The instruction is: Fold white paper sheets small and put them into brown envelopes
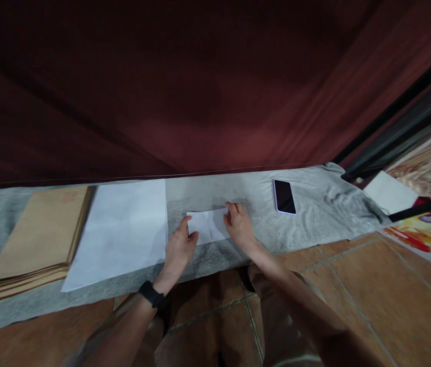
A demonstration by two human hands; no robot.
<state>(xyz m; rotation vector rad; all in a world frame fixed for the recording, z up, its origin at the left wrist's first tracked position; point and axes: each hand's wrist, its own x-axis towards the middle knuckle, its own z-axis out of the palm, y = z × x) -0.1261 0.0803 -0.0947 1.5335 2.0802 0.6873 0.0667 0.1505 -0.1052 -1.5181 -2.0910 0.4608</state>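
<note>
Head view: left hand and right hand pinch a small paper
Right of the large white sheet, bent fingers and thumbs nearly close on its opposite ends, forearms angled inward.

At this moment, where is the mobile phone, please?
In the head view, the mobile phone lies right of centre on the grey cloth, to the right of the right hand and the small white paper.
</note>
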